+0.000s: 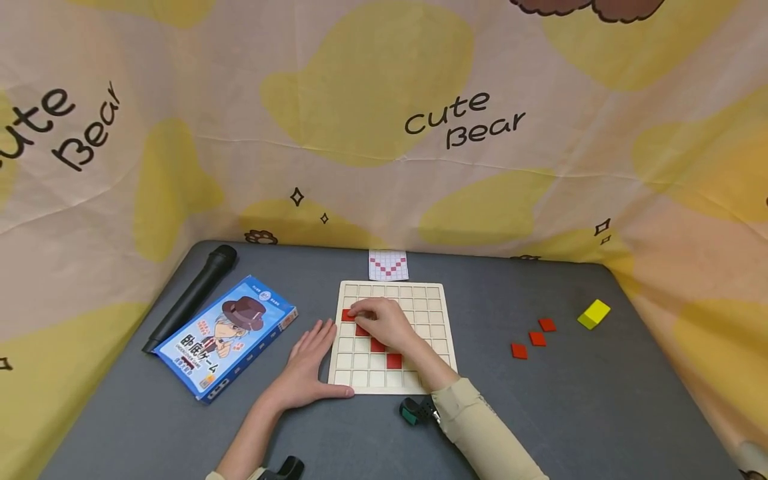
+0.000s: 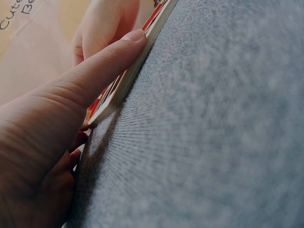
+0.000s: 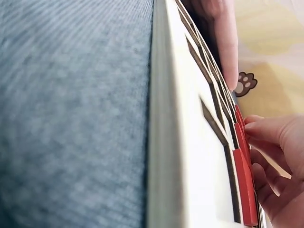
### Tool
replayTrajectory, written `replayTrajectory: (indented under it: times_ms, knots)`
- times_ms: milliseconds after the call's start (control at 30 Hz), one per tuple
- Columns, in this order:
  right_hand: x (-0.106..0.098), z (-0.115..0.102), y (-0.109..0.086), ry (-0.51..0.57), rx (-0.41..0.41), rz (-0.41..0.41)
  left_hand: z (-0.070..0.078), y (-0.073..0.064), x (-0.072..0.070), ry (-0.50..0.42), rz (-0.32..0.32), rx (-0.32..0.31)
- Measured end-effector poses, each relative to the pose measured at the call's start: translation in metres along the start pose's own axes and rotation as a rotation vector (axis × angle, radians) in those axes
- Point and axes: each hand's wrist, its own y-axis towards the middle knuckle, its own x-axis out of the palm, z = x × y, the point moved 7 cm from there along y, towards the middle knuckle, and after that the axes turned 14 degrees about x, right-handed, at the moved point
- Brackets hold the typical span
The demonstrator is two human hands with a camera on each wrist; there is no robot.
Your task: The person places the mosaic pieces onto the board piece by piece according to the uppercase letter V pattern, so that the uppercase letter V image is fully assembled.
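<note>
A pale gridded board (image 1: pixel 351 380) lies on the table, with several red square tiles in a diagonal row of its cells. My right hand (image 1: pixel 384 323) reaches over the board with curled fingers, thumb and forefinger pinching at the upper-left red tile (image 1: pixel 347 315). In the right wrist view these fingertips (image 3: pixel 251 124) sit right at the red tiles (image 3: pixel 244 185). My left hand (image 1: pixel 312 370) lies spread at the board's lower-left corner, its thumb along the near edge and its fingers by the left edge. The left wrist view shows that thumb (image 2: pixel 128 45) against the board's side.
Loose red tiles (image 1: pixel 537 339) and a yellow block (image 1: pixel 594 314) lie to the right. A small card with a red V pattern (image 1: pixel 388 265) is behind the board. On the left are a blue game box (image 1: pixel 228 337) and a black cylindrical object (image 1: pixel 192 297). A patterned cloth (image 1: pixel 384 133) hangs behind.
</note>
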Motion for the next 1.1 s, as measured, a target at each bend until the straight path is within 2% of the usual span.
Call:
replayTrajectory:
  times_ms: [133,300,567,867,1100]
  knots:
    - [-0.001,0.000,-0.001,0.002,-0.004,-0.001,-0.001,0.000,0.000,0.004,0.001,0.001]
    - [-0.011,0.011,-0.006,0.091,0.017,0.008,0.000,0.000,0.000,0.002,0.003,-0.005]
    - [-0.055,0.051,-0.025,0.193,0.150,0.085,-0.001,0.001,0.001,0.012,-0.004,-0.032]
    - [-0.114,0.101,-0.069,0.131,0.207,0.174,0.001,0.000,0.000,0.015,0.008,-0.016]
    - [-0.149,0.129,-0.104,0.048,0.233,0.226,0.002,0.001,-0.001,0.024,0.014,-0.004]
